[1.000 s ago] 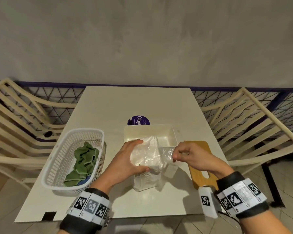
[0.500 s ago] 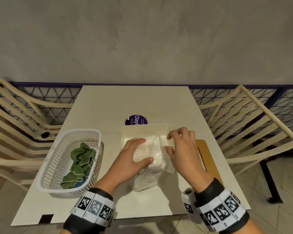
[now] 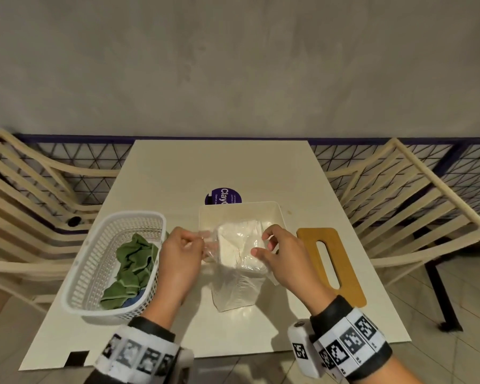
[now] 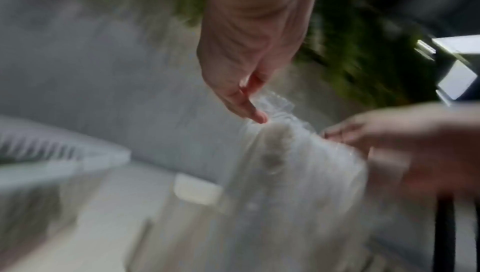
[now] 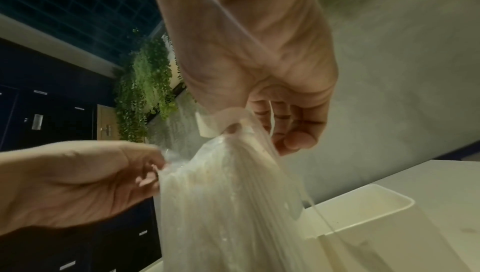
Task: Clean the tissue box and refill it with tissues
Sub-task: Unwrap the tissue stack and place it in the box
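Note:
A pack of white tissues in clear plastic wrap (image 3: 240, 261) stands upright on the table, just in front of the open white tissue box (image 3: 240, 214). My left hand (image 3: 190, 245) pinches the wrap's top left edge and pulls it outward. My right hand (image 3: 263, 245) pinches the wrap at the top right side. In the right wrist view the tissue pack (image 5: 228, 190) hangs stretched between my right hand (image 5: 259, 129) and my left hand (image 5: 153, 172), with the white box (image 5: 363, 211) behind it. The left wrist view is blurred; my left hand (image 4: 262, 112) is on the wrap (image 4: 280, 110).
A white slatted basket (image 3: 94, 261) with a green cloth (image 3: 130, 267) sits to the left. A wooden lid with a slot (image 3: 330, 261) lies to the right. A purple round sticker (image 3: 223, 196) is behind the box. Cream chairs (image 3: 399, 206) flank the table (image 3: 205, 167).
My left hand left the top of the pack and now pinches the wrap's left edge. My right hand came back from the box rim to the pack's right side. The wrap's top is spread.

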A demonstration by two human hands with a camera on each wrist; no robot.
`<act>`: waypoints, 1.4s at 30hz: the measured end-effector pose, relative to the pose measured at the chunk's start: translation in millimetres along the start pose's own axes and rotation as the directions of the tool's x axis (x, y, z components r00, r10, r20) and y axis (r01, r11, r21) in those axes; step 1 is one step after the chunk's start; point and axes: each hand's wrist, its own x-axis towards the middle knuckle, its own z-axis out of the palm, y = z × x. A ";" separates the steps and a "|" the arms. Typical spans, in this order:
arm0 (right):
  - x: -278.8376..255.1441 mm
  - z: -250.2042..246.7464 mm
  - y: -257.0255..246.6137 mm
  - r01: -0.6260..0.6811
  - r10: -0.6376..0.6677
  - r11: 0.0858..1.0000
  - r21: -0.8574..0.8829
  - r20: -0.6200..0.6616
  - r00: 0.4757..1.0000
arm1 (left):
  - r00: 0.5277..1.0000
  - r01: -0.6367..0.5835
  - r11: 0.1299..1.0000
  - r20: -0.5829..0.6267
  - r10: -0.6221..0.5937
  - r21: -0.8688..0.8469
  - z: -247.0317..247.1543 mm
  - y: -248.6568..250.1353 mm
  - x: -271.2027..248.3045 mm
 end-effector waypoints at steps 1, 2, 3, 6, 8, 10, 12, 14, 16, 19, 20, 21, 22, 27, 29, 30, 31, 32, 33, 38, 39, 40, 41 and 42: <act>-0.6 -0.8 0.6 -0.008 0.008 1.000 0.007 0.003 1.000 | 0.964 0.265 0.918 0.091 -0.249 -0.294 -2.7 -2.5 3.6; -1.0 -1.8 1.9 -0.012 0.012 1.000 0.017 0.006 1.000 | 0.891 0.451 0.725 0.211 -0.402 -0.520 -7.1 -5.3 6.7; -1.8 -2.7 2.8 -0.014 0.014 0.999 0.030 0.013 1.000 | 0.830 0.541 0.567 0.287 -0.477 -0.621 -10.7 -8.5 8.0; -4.5 -2.6 0.7 0.000 -0.002 0.999 0.040 0.056 0.998 | 0.868 0.495 0.791 0.250 -0.429 -0.359 -10.3 -11.9 9.3; -5.1 -2.2 -2.5 0.022 -0.021 1.000 -0.016 0.076 0.997 | 0.979 0.111 0.981 0.152 -0.136 0.158 -5.5 -5.5 7.7; -4.0 -2.8 -4.1 0.038 -0.032 0.997 -0.066 0.095 0.995 | 0.947 -0.321 0.815 0.169 0.272 0.482 -3.7 6.6 6.7; -3.2 -3.4 -4.8 0.052 -0.039 0.993 -0.108 0.113 0.993 | 0.823 -0.561 0.628 0.284 0.492 0.539 -5.4 22.4 9.8; -3.3 -3.7 -6.1 0.060 -0.044 0.985 -0.159 0.105 0.993 | 0.741 -0.670 0.539 0.503 0.445 0.511 -5.1 32.7 14.5; -3.7 -4.6 -7.9 0.069 -0.055 0.977 -0.204 0.074 0.996 | 0.711 -0.673 0.504 0.662 0.238 0.542 0.4 31.9 21.4; -2.1 -8.0 -9.2 0.067 -0.059 0.974 -0.216 0.041 0.997 | 0.743 -0.631 0.513 0.644 0.184 0.582 7.7 25.8 30.9; -0.8 -9.0 -9.2 0.068 -0.059 0.977 -0.204 0.047 0.997 | 0.744 -0.637 0.511 0.634 0.212 0.577 9.2 25.1 32.8; 0.3 -9.8 -10.1 0.080 -0.070 0.978 -0.194 0.061 0.996 | 0.742 -0.647 0.498 0.627 0.237 0.577 10.5 25.7 33.3; 0.4 -10.8 -12.0 0.106 -0.094 0.978 -0.180 0.072 0.993 | 0.741 -0.655 0.483 0.618 0.261 0.581 11.8 27.5 33.4; -10.4 -20.7 -29.9 0.359 -0.377 0.926 0.117 0.238 0.895 | 0.842 -0.509 0.704 0.457 0.287 0.495 26.8 41.6 43.9; -19.3 -24.7 -27.6 0.373 -0.419 0.908 0.192 0.362 0.833 | 0.904 -0.373 0.797 0.379 0.197 0.475 33.2 42.6 58.4; -23.2 -26.8 -22.8 0.366 -0.414 0.910 0.195 0.403 0.816 | 0.922 -0.315 0.827 0.356 0.151 0.466 35.0 41.2 65.1; -26.8 -29.0 -16.7 0.350 -0.397 0.918 0.186 0.436 0.808 | 0.933 -0.268 0.847 0.344 0.109 0.458 36.7 39.2 69.9; -30.6 -30.9 -10.0 0.330 -0.371 0.928 0.171 0.465 0.804 | 0.938 -0.229 0.857 0.341 0.068 0.461 38.3 36.8 73.1; -33.7 -32.0 -4.0 0.314 -0.346 0.938 0.149 0.489 0.801 | 0.939 -0.197 0.861 0.342 0.029 0.469 40.4 35.0 74.3; -41.1 -33.9 8.1 0.275 -0.268 0.959 0.071 0.549 0.792 | 0.933 0.067 0.940 0.314 -0.178 0.335 46.8 24.2 75.1; -41.4 -34.7 7.3 0.259 -0.273 0.960 0.104 0.549 0.790 | 0.934 0.088 0.946 0.304 -0.187 0.312 44.7 24.0 75.3; -41.0 -35.3 6.2 0.228 -0.278 0.961 0.159 0.520 0.808 | 0.939 0.082 0.949 0.294 -0.175 0.303 42.1 24.1 75.3; -39.8 -35.4 4.7 0.188 -0.275 0.955 0.228 0.453 0.848 | 0.946 0.053 0.952 0.290 -0.144 0.301 39.2 25.7 74.0; -36.9 -34.1 4.5 0.152 -0.256 0.942 0.299 0.348 0.902 | 0.948 0.022 0.949 0.294 -0.119 0.314 34.8 28.6 72.0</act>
